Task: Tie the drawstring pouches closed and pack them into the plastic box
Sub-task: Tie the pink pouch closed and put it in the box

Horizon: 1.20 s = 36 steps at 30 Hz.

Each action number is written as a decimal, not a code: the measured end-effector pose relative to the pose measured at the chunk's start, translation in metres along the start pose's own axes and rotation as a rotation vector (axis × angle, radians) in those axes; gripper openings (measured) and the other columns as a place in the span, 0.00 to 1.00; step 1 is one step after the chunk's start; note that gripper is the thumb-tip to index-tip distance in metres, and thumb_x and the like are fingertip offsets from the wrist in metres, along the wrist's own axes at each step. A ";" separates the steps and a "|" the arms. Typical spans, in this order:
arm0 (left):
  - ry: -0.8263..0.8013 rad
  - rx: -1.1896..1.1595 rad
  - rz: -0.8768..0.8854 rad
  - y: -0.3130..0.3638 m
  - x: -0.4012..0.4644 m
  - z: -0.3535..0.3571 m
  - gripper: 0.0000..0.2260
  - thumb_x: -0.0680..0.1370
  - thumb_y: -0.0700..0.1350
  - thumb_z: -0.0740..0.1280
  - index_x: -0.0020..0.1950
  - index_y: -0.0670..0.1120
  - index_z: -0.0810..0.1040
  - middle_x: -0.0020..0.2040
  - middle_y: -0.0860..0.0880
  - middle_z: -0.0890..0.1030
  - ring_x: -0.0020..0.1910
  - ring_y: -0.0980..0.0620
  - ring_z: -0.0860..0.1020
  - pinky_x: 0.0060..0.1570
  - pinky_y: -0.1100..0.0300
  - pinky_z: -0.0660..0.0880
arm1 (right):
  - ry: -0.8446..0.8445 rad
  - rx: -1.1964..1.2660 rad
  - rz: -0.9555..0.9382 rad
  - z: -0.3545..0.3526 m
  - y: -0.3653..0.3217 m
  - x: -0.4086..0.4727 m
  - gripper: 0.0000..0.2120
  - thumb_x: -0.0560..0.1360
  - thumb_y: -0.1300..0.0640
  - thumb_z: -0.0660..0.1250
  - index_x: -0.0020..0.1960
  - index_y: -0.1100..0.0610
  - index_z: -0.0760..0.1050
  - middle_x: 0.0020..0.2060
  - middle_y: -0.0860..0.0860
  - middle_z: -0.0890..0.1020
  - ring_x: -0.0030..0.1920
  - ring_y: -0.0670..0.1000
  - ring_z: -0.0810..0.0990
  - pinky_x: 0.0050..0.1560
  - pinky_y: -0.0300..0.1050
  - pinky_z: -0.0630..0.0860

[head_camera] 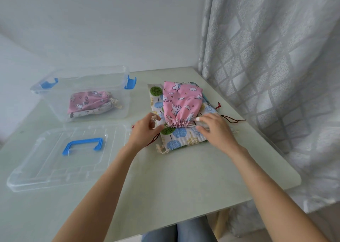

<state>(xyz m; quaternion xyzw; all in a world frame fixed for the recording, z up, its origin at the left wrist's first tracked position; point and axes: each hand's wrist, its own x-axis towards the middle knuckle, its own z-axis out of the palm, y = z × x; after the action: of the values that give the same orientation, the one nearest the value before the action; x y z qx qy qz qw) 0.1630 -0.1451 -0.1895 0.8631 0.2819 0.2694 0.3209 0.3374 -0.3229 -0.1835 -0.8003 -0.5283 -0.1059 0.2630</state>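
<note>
- A pink pouch [179,103] lies on top of a stack of flat pouches on the desk [184,177], its gathered mouth toward the person and its closed end pointing away.
- The mouth is cinched into tight pleats, and pale cords [192,126] run out from both sides of it.
- The left hand [145,129] sits just left of the gathered mouth, fingers curled, pinching the cord end on that side.
- The right hand [214,129] sits just right of the mouth, fingers bent down over the cord there; it seems to grip the cord, though the contact itself is hidden under the fingers.
- Directly under the pink pouch lies a tree-print pouch [176,136], white with green and blue trees, and its near edge reaches past the hands toward the person.
- Dark red cords [233,120] trail out from the stack on the right, and another shows beneath the left wrist.
- The clear box [55,98] with blue latches stands open at the back left of the desk, well apart from the stack.
- Inside the box lie two tied pouches: a second pink one [88,100] on top and a pale one [90,112] beneath it.
- The lid [36,168], clear with a blue handle [82,146], lies flat on the desk in front of the box, left of the left forearm.
- A grey patterned curtain [276,57] hangs along the right side of the desk.
</note>
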 end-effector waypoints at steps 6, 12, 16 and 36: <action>-0.058 0.295 0.119 0.005 0.006 0.002 0.08 0.76 0.49 0.67 0.51 0.48 0.82 0.41 0.51 0.74 0.39 0.53 0.74 0.37 0.63 0.66 | -0.016 -0.074 0.030 0.015 -0.016 0.007 0.09 0.77 0.55 0.64 0.45 0.61 0.77 0.39 0.55 0.79 0.43 0.56 0.74 0.40 0.44 0.62; 0.037 0.463 0.220 0.011 0.005 -0.007 0.07 0.76 0.47 0.66 0.48 0.48 0.83 0.44 0.48 0.79 0.43 0.46 0.78 0.40 0.59 0.65 | 0.021 -0.008 0.036 0.005 -0.007 0.006 0.09 0.78 0.57 0.62 0.42 0.60 0.74 0.37 0.51 0.75 0.36 0.55 0.74 0.33 0.44 0.62; 0.095 0.512 0.175 0.000 0.004 -0.017 0.07 0.76 0.48 0.67 0.47 0.49 0.83 0.42 0.49 0.79 0.43 0.46 0.78 0.43 0.58 0.63 | 0.038 -0.069 0.090 -0.005 0.007 -0.001 0.06 0.76 0.56 0.64 0.42 0.56 0.77 0.39 0.50 0.81 0.39 0.56 0.77 0.33 0.44 0.64; -0.137 -0.084 -0.022 0.015 -0.038 -0.034 0.09 0.72 0.60 0.65 0.49 0.59 0.79 0.39 0.56 0.83 0.36 0.58 0.81 0.42 0.60 0.77 | -0.409 0.238 -0.010 -0.040 -0.016 -0.025 0.19 0.75 0.40 0.60 0.36 0.52 0.79 0.34 0.46 0.79 0.38 0.45 0.76 0.45 0.48 0.73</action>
<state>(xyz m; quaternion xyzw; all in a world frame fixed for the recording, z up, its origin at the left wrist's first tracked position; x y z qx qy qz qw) 0.1190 -0.1665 -0.1676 0.8621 0.2574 0.2179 0.3783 0.3171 -0.3590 -0.1567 -0.7660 -0.5832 0.1203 0.2423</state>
